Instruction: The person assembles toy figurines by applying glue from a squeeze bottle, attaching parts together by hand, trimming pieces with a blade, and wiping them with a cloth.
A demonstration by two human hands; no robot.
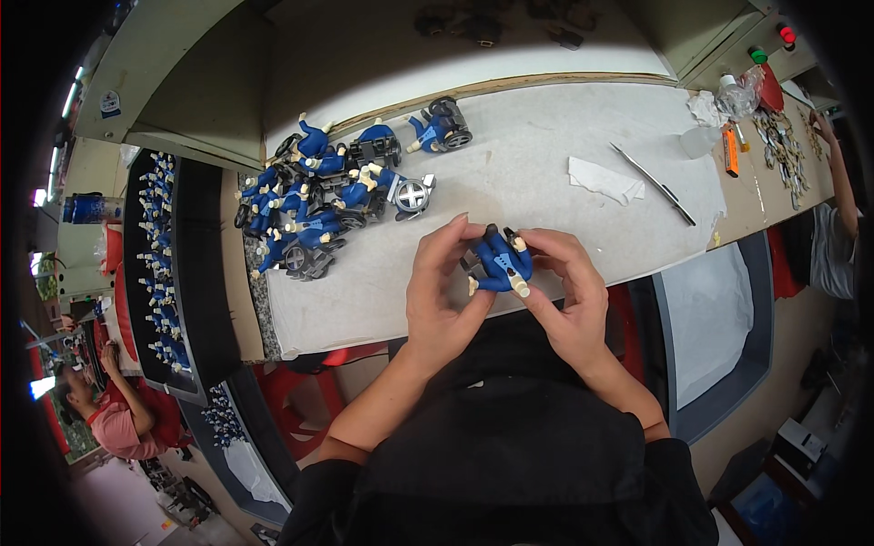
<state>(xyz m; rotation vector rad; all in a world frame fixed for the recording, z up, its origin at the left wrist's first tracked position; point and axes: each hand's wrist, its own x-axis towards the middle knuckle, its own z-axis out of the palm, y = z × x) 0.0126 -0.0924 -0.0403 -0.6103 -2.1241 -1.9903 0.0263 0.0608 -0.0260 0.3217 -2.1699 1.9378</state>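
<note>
Between my two hands, over the near edge of the worktable, is a small toy figure (503, 264) in blue with cream-coloured hands and head end. A dark grey part shows behind it on the left. My left hand (443, 287) closes round its left side, thumb and fingers on it. My right hand (569, 291) grips the other side, the thumb near the head end and the fingers at the far side. Left of them lies a pile of similar blue figures (314, 196) with black and grey wheeled parts. One more wheeled figure (439, 126) lies apart beyond the pile.
The white-covered worktable (519, 173) holds a piece of white paper (605, 180), a pointed metal tool (654, 185) and an orange-handled cutter (731, 152). Small metal parts (781, 155) lie at far right. A black tray (164, 264) of figures stands left. Other people sit at both sides.
</note>
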